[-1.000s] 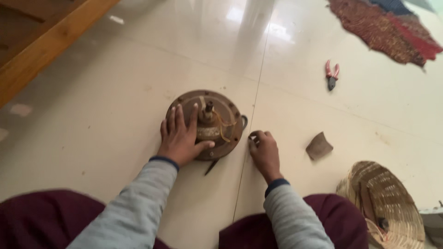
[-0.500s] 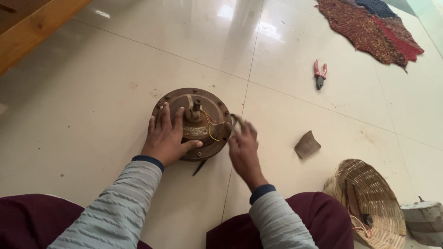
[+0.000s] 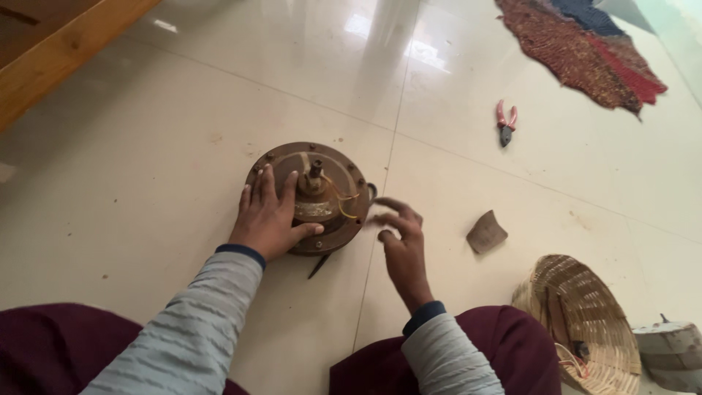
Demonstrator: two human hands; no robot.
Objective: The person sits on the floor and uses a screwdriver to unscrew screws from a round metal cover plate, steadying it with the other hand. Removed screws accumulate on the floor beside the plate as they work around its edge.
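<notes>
item: round rusty motor housing, lying flat on the pale tiled floor just ahead of the seated person's knees. central shaft stands upright; thin yellow and red wires loop over the top face; a dark thin tool or strip pokes out from under the near edge, kind unclear.
left hand: palm down on the housing, fingers spread, pressing rather than clasping.
right hand: just beside the housing's right rim, fingers loosely apart, blurred, holding nothing that can be made out.
progress, judged: casing looks closed and whole; wires attached; no part lifted off.
nearby: pink-handled pliers well apart, untouched; curved brown shard; wicker basket; patterned rug.
</notes>
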